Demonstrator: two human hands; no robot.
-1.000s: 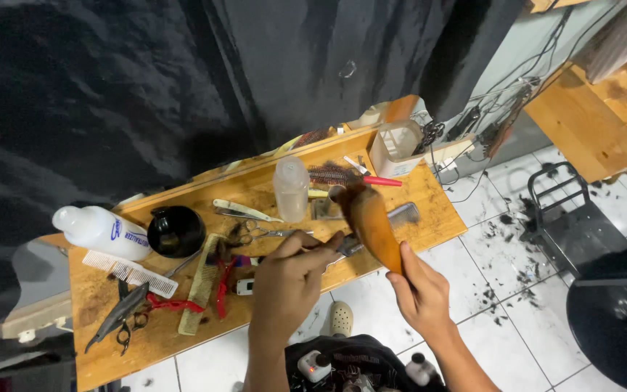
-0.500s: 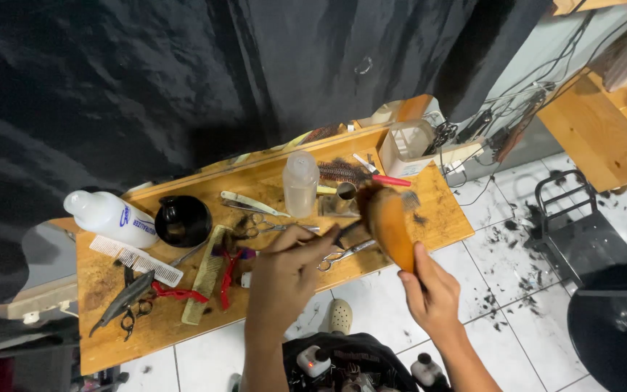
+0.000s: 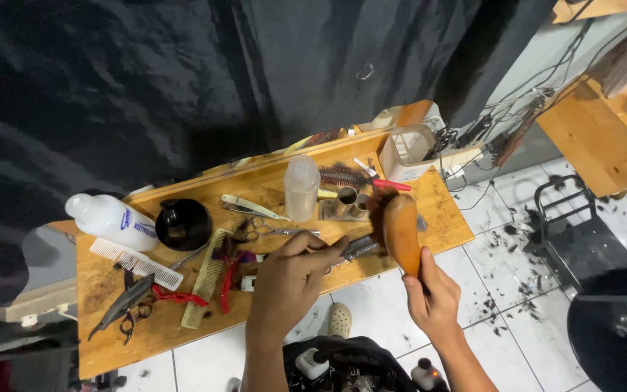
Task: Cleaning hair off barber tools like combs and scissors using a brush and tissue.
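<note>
The right hand (image 3: 433, 297) is clamped around the lower end of a wooden brush (image 3: 401, 232), which stands tilted above the shelf (image 3: 110, 348) with its dark bristles facing left, toward the other hand. It looks light and stiff, with a smooth varnished back that could slip, so a grip on the narrow handle, as it has now, seems safest. The left hand (image 3: 288, 279) has its fingertips pinched together on a thin dark tool (image 3: 353, 249); whether that is a clipper or a comb I cannot tell. Just beyond its fingers lie scissors (image 3: 273, 231); further left sit a green comb (image 3: 208, 276) and a black bowl (image 3: 183, 223).
</note>
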